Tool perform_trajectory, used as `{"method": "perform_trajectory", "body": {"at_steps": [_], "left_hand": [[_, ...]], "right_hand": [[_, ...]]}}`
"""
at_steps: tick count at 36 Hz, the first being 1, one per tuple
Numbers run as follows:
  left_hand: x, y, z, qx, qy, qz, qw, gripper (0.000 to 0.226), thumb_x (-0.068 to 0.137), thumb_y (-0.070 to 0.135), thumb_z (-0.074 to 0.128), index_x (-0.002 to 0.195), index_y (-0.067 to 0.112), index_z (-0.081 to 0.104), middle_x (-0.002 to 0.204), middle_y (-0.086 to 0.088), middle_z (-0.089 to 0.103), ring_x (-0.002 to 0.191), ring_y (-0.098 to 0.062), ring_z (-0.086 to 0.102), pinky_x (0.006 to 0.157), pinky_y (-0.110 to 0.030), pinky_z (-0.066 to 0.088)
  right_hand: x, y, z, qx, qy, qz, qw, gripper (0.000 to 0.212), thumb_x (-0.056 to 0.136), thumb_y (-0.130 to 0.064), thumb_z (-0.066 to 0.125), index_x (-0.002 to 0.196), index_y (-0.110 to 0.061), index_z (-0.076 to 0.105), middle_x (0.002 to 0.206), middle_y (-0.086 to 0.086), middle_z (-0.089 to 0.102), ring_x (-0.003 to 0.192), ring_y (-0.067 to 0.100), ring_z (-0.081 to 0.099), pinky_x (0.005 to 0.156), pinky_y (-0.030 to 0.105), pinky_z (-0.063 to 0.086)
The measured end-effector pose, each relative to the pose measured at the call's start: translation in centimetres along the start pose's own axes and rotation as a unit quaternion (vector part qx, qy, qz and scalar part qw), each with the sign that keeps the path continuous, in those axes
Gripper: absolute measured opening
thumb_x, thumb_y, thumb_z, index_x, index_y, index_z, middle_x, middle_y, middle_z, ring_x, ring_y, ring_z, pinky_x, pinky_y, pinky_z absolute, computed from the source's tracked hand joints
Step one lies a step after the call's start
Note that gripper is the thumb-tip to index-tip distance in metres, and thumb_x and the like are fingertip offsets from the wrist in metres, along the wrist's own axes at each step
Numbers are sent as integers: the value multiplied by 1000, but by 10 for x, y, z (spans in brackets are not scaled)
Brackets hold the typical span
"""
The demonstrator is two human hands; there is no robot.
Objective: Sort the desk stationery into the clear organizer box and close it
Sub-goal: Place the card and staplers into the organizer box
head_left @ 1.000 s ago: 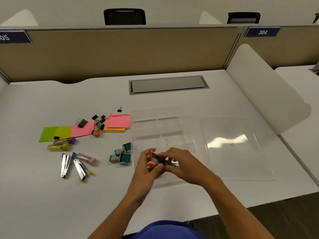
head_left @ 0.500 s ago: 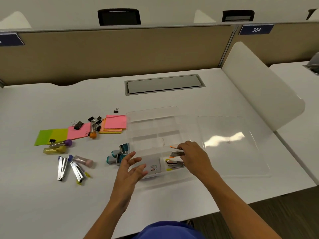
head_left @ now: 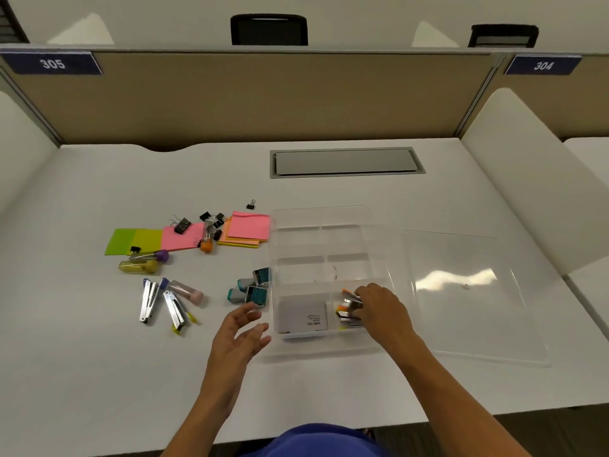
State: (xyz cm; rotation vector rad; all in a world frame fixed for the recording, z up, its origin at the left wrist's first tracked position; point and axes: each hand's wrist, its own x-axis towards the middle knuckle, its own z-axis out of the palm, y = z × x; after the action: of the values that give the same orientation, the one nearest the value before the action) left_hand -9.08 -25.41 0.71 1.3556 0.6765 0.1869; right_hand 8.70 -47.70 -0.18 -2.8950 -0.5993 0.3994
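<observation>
The clear organizer box point(head_left: 319, 210) stands open in the middle of the desk, its lid point(head_left: 468, 291) lying flat to its right. My right hand point(head_left: 384, 308) reaches into the front right compartment, fingers curled on the orange staplers point(head_left: 346, 309). A grey packet point(head_left: 301, 316) lies in the front left compartment. My left hand point(head_left: 240, 334) hovers with spread fingers just left of the box, holding nothing. Left of the box lie teal stamps point(head_left: 252, 288), two silver staplers point(head_left: 161, 305), small capped tubes point(head_left: 150, 257), binder clips point(head_left: 211, 219) and sticky notes point(head_left: 248, 225).
A grey cable hatch point(head_left: 344, 161) is set into the desk behind the box. Tan partitions close off the back, and white curved dividers point(head_left: 527, 166) stand at both sides. The desk's front edge is close to my body.
Both hands held the orange staplers over the box front. My right hand brought them down into the front right compartment; my left hand let go and drew back to the left of the box.
</observation>
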Motion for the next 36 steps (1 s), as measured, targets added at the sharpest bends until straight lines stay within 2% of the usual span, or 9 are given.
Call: {"method": "perform_trajectory", "body": {"at_steps": [2,6,11,19,23,28,30,32,36], "left_hand": [[0,-1,-6,-3,11,1,1000,33,89,27,68,115,45,62,118,13,64,106,-14,67,84,-34,58],[0,0,-19,-18,38,-4,999,35,83,34,70,116,42,63,118,9,65,106,-15,68,87,-36,57],[2,0,-35,-35,75,-2,997,29,91,21,65,116,34,65,116,4,66,105,-17,68,89,-38,57],[1,5,-62,-39,138,-5,990,25,93,12,62,114,25,66,112,1,68,105,-21,67,91,-40,55],[3,4,-81,-7,170,-2,985,23,93,15,63,111,28,67,110,7,69,107,-17,65,94,-36,52],[9,2,-110,40,229,9,973,20,94,19,62,106,34,66,110,12,67,107,-10,60,80,-21,48],[13,2,-122,47,253,11,966,20,95,19,61,108,32,65,112,10,66,110,-12,59,83,-23,47],[19,4,-133,50,274,15,960,20,94,18,61,111,28,65,115,6,65,112,-16,58,87,-28,47],[34,9,-153,70,281,20,957,22,94,19,61,114,28,63,120,4,62,115,-18,56,85,-30,46]], "right_hand": [[2,-1,-1,-3,-4,4,1000,13,95,-29,61,103,-18,62,103,-1,63,86,17,58,64,25,38],[1,-8,-5,27,31,6,999,19,97,-32,56,111,-23,65,107,-5,65,94,17,61,69,26,43],[3,-29,-17,75,51,-32,995,31,98,-39,54,125,-25,62,116,-9,66,103,15,63,81,32,52],[11,-91,-25,152,87,-125,977,24,96,-42,57,115,-32,67,106,-16,69,87,6,64,80,30,57],[12,-132,-18,151,54,-175,972,23,97,-42,56,115,-32,66,107,-15,69,88,6,63,79,31,57],[7,-182,0,140,11,-233,962,26,96,-42,55,117,-31,66,109,-12,69,90,8,63,75,22,50],[5,-200,9,144,-17,-250,957,27,97,-44,54,118,-31,66,111,-12,69,91,6,63,77,20,51],[4,-216,19,141,-47,-263,953,29,97,-45,53,121,-32,64,113,-12,68,93,6,63,82,27,55],[3,-242,37,117,-92,-293,944,35,97,-47,53,129,-35,57,129,-10,61,104,9,62,89,34,56]]}}
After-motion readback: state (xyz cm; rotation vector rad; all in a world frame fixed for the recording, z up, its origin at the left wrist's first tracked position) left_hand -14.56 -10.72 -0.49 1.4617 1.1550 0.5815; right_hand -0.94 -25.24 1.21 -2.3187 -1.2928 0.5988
